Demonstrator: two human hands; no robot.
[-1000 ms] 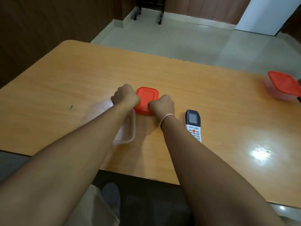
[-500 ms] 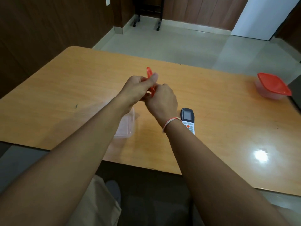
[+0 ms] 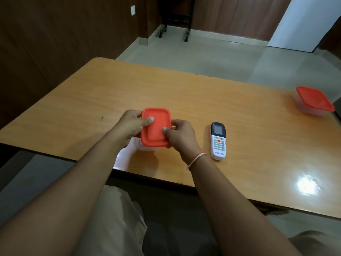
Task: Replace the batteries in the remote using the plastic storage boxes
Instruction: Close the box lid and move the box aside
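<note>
A red lid lies flat over a clear plastic box near the table's front edge. My left hand grips the lid's left side, thumb on top. My right hand grips its right side, thumb also on top. The box under the lid is mostly hidden, and I cannot tell what is inside. A white and black remote lies face up on the table just right of my right hand, untouched. A second clear box with a red lid stands closed at the table's far right.
The wooden table has its front edge close below my hands. Tiled floor lies beyond it, with a dark wheeled stand at the back wall. A light glare spot shows on the table at right.
The red lid was flat on the table beyond the open box, then was lifted on edge between both hands. It now lies flat over the box, nearer to me.
</note>
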